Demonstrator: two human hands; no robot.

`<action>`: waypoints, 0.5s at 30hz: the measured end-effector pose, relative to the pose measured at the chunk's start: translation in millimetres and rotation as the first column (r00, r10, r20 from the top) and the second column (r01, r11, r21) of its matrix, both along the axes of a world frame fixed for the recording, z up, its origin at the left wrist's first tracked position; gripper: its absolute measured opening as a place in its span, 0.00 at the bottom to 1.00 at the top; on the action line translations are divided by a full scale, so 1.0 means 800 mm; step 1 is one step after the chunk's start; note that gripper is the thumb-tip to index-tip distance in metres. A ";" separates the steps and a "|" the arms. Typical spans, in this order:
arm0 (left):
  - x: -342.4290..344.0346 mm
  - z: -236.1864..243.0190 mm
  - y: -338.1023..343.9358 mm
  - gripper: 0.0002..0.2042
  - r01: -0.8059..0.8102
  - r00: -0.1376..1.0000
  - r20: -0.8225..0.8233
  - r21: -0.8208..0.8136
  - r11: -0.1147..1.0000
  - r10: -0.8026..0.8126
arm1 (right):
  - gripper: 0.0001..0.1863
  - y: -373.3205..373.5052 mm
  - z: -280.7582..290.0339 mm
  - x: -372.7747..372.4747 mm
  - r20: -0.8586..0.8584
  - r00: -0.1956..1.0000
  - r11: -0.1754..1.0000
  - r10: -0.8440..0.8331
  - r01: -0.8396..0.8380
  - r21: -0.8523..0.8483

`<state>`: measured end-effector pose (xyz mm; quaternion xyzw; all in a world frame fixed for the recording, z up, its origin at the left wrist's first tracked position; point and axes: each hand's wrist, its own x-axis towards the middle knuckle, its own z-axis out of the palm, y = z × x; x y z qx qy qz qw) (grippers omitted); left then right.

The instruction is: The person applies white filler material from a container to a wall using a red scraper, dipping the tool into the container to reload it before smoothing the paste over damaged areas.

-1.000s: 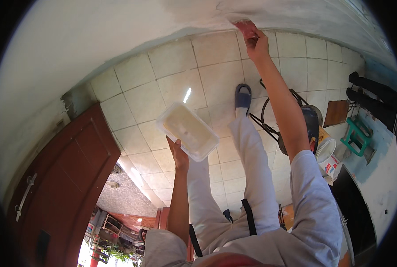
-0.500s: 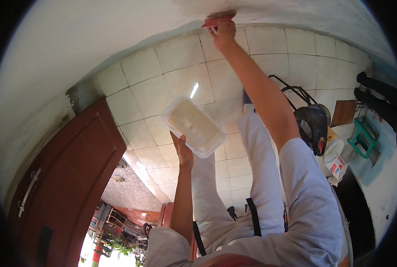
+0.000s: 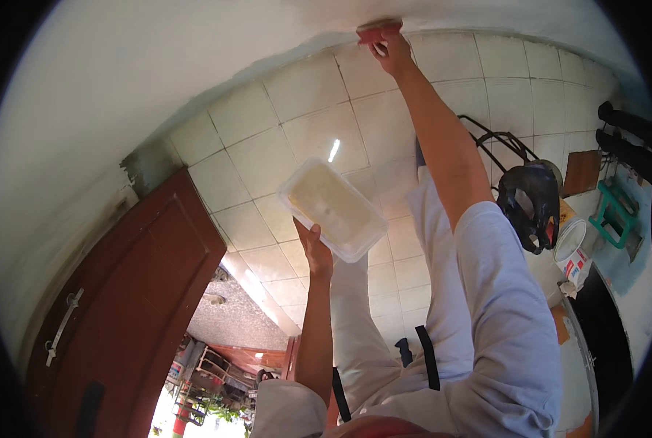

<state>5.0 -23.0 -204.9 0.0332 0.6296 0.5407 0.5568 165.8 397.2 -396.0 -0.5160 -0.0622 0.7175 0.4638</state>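
Note:
My left hand (image 3: 317,250) is closed on the near-left edge of a translucent rectangular plastic tub (image 3: 333,209), with the thumb over its rim. Pale cream material covers the tub's inside, with a small dent near the middle. With my arm stretched far forward, my right hand (image 3: 393,55) grips a red flat scraper (image 3: 379,31). Its far edge lies along the lower part of the white wall (image 3: 216,44), just above the floor tiles. The fingers curl around its near side and partly hide it.
Cream tiles (image 3: 249,171) cover the floor. At left stands a brown door (image 3: 132,277), beside a doorway to the outside. On the right are a black plastic bag (image 3: 530,201), a white bucket (image 3: 570,237), a green stool (image 3: 614,212) and dark hanging items (image 3: 625,139).
My right hand and the scraper have slid a little to the right along the wall. The view has shifted slightly; my left hand keeps its hold on the tub.

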 end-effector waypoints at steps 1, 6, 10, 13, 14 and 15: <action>-0.005 0.004 -0.002 0.47 -0.008 1.000 -0.007 -0.015 1.000 0.008 | 0.17 -0.005 0.012 -0.023 -0.007 1.000 1.000 0.008 -0.008 -0.015; -0.025 0.012 -0.019 0.48 -0.010 0.999 -0.048 -0.031 0.999 0.008 | 0.12 -0.017 0.119 -0.065 -0.037 0.999 0.997 0.029 -0.026 0.067; -0.037 0.010 -0.029 0.48 -0.028 0.999 -0.015 -0.002 1.000 0.028 | 0.07 -0.028 0.162 -0.029 -0.066 0.998 0.979 0.014 0.000 0.206; -0.044 0.016 -0.033 0.48 -0.065 0.998 -0.016 -0.014 0.998 0.064 | 0.09 -0.031 0.144 -0.024 0.075 0.979 0.982 -0.189 0.190 0.003; -0.037 0.016 -0.025 0.49 -0.059 0.998 -0.006 -0.021 0.998 0.059 | 0.11 -0.018 0.104 0.010 0.109 0.989 0.995 -0.095 0.097 -0.015; -0.038 0.012 -0.026 0.49 -0.058 0.998 -0.007 -0.025 0.998 0.058 | 0.11 -0.011 0.077 0.008 0.109 0.989 0.995 -0.096 0.098 -0.019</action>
